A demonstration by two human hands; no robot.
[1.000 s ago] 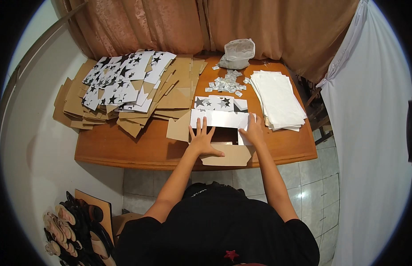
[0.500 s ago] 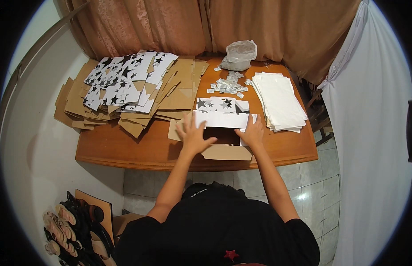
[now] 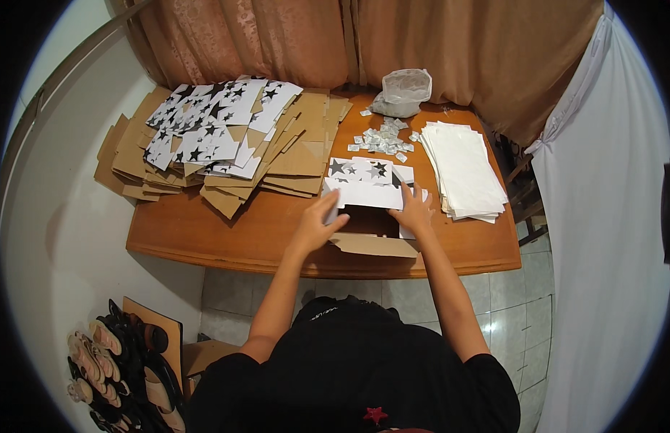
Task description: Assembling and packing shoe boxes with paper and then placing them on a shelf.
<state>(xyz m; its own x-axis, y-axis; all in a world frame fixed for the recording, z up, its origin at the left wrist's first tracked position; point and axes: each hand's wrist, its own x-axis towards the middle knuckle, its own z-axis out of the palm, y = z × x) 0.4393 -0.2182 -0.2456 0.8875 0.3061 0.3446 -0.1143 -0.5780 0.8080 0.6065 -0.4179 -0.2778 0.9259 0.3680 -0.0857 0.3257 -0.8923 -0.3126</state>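
Note:
A partly folded cardboard box [image 3: 372, 193], white with black and grey stars outside and brown inside, lies in front of me near the table's front edge. Its dark opening faces me, and a brown flap [image 3: 375, 246] hangs out toward the edge. My left hand [image 3: 320, 224] grips the box's left side, fingers along the outer wall and thumb over the opening. On the opposite side, my right hand [image 3: 414, 209] is curled over the right wall with its thumb near the opening. Some fingertips are hidden by the box walls.
Left on the wooden table [image 3: 205, 234] are stacked flat brown cartons [image 3: 292, 159] under star-printed white pieces [image 3: 205, 126]. Beyond the box lie small clear packets [image 3: 384, 139] and a plastic bag [image 3: 403, 94]. White sheets [image 3: 465, 169] are stacked right. Footwear [image 3: 108, 361] stands lower left.
My left hand has gone from spread fingers to closing around the box's left side, and the left flap that stuck out is now folded up. My right hand stays on the right wall.

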